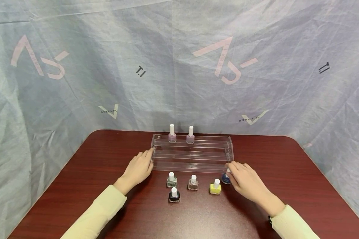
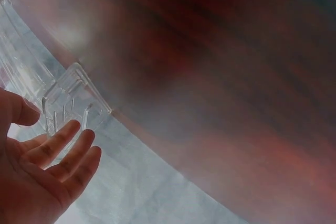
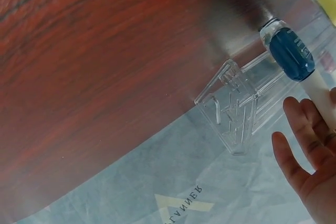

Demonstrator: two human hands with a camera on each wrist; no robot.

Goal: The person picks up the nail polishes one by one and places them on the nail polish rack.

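Observation:
My right hand [image 1: 246, 181] pinches the white cap of a dark blue nail polish bottle [image 3: 289, 53] by the front right corner of a clear stepped rack [image 1: 191, 165]. At the rack's left end is my left hand [image 1: 139, 167], its fingers extended along the side panel [image 2: 76, 98] and holding nothing. Two lilac nail polish bottles [image 1: 172, 137] stand on the top step. In front of the rack stand a yellow bottle [image 1: 215, 189], a brownish clear one [image 1: 193, 184], a glittery grey one [image 1: 172, 182] and a black one [image 1: 174, 197], all white-capped.
The rack and the bottles sit on a dark red wood-grain table [image 1: 131, 215]. A grey cloth backdrop [image 1: 167, 93] with printed letters hangs right behind the table's far edge and along both sides.

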